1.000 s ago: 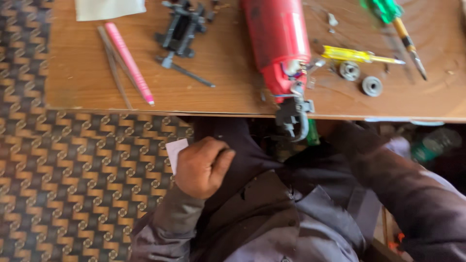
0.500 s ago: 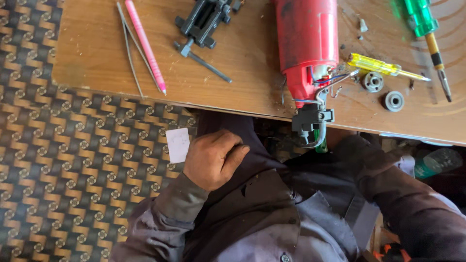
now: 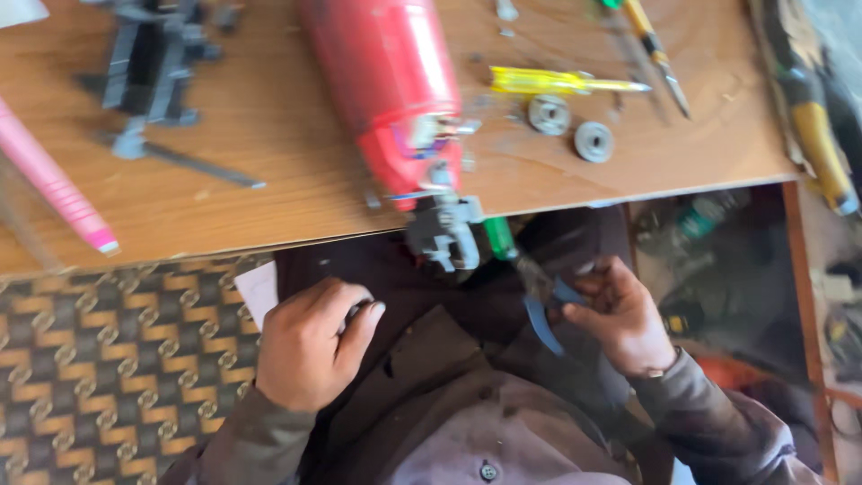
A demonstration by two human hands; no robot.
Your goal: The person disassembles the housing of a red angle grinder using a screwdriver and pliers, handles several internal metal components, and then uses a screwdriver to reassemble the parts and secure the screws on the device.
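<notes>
The red fire extinguisher (image 3: 386,90) lies with its valve head (image 3: 443,235) overhanging the counter's (image 3: 269,193) near edge; a knock could roll it off. The right hand (image 3: 615,314) has its fingers pinched on a blue strip (image 3: 539,325) beside a green-handled tool (image 3: 503,242). The left hand (image 3: 310,346) is curled shut against the dark jacket (image 3: 431,359); whether it holds anything cannot be told.

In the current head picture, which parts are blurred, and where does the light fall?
Head view: motion blur smears the whole frame, worst on the red cylinder, the grey vise and the yellow screwdriver. Daylight is bright on the wooden table, while the lap area under it is dark. The left hand and right hand are fairly readable.
</notes>
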